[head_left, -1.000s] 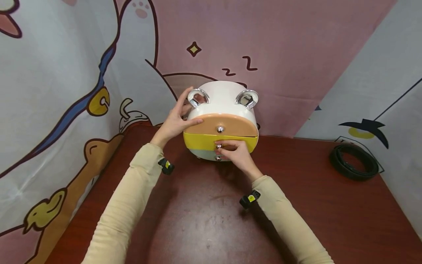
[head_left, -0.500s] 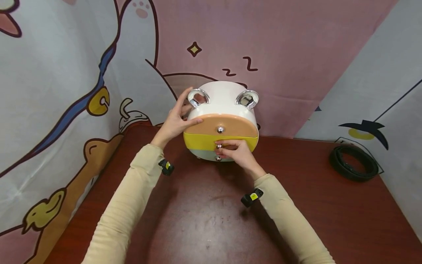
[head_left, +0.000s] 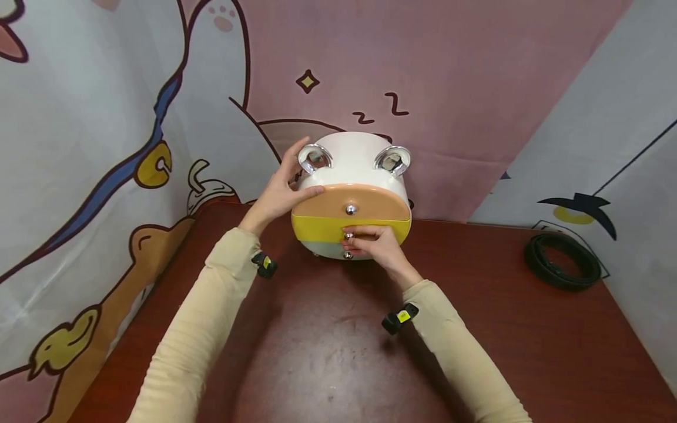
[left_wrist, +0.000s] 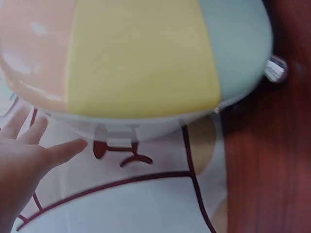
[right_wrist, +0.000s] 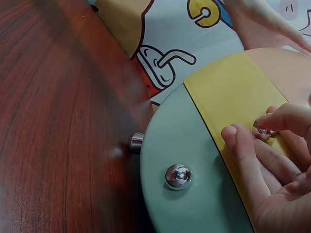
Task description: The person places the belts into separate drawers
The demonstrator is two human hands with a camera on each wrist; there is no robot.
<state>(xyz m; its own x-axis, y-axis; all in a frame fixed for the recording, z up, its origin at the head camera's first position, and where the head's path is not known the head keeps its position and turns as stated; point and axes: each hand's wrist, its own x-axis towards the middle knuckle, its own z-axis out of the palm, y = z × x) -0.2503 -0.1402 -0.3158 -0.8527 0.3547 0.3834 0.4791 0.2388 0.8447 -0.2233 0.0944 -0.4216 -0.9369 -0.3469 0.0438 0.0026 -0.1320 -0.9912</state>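
Note:
A rounded white cabinet [head_left: 354, 154] with silver ear-like rings stands on the table, its front made of an orange drawer [head_left: 322, 205], a yellow drawer [head_left: 317, 228] and a green drawer [head_left: 324, 249]. The left hand [head_left: 277, 194] rests against the cabinet's left side, thumb on the orange front, fingers spread. At the yellow drawer, the right hand [head_left: 379, 245] pinches the round silver knob [right_wrist: 263, 130] between thumb and fingers. All three drawers look flush. In the left wrist view the left hand [left_wrist: 24, 165] lies beside the cabinet.
A coiled black strap [head_left: 562, 261] lies at the right of the brown table [head_left: 328, 352]. Printed cloth [head_left: 444, 76] hangs close behind the cabinet and along the left side. In the right wrist view, a silver foot [right_wrist: 136, 142] sticks out beneath the cabinet.
The narrow dark gap along the top right of the yellow drawer has closed. The right hand still pinches its knob, and the left hand keeps its place. The head view has shifted slightly.

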